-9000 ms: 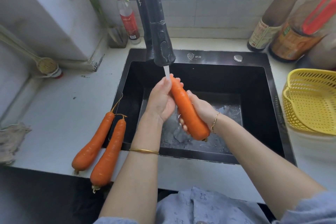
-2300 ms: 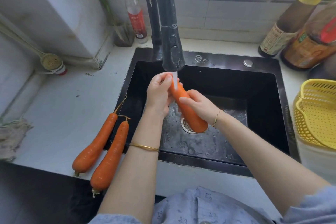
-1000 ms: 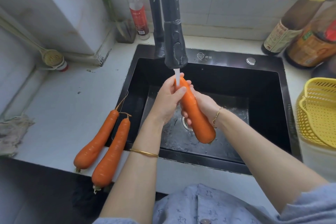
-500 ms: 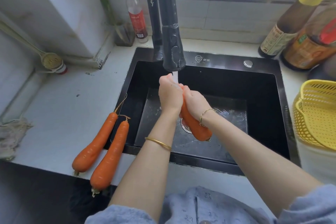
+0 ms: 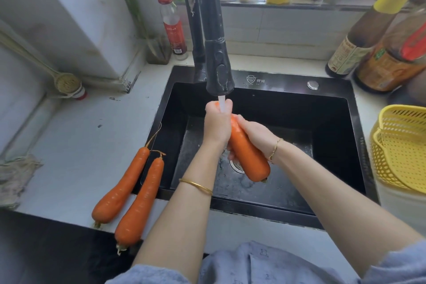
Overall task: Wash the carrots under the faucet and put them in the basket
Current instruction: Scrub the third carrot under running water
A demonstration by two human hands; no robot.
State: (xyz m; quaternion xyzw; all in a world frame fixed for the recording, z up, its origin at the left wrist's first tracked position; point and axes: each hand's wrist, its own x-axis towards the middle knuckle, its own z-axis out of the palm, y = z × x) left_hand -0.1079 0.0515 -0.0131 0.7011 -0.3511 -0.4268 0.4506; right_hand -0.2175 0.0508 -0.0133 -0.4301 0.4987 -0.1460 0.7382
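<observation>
Sink (image 5: 276, 80): black and wet, right under both my hands. If the slick carrot shoots out of my grip, it drops straight in there, and I'd guess it lands by the drain.
Basket (image 5: 391, 109): yellow, well off past my right hand, beyond the sink's far rim. That's a long carry with a dripping carrot, so expect water on the counter.
Faucet (image 5: 219, 64): black spout, just above my left hand (image 5: 216, 124), and it's running. If I lift carelessly, my knuckles hit the head.
Spares: two carrots, one (image 5: 122, 187) beside the other (image 5: 140, 203), out past my left forearm. Their thick ends sit at the counter's front lip. One elbow nudge could roll them off, I reckon.
Carrot (image 5: 249, 157): slanted between my hands. Its thin end is up inside my left hand, and its fat end pokes out below my right hand (image 5: 255, 134), over the drain.
Left hand: fingers wrapped round the carrot's top end, directly beneath the water.
Right hand: curled round the carrot's middle from the right side, gripping firm.
Stream (image 5: 221, 104): thin and white, landing on my left hand where it grips. Tilting that hand could throw spray over the rim.
</observation>
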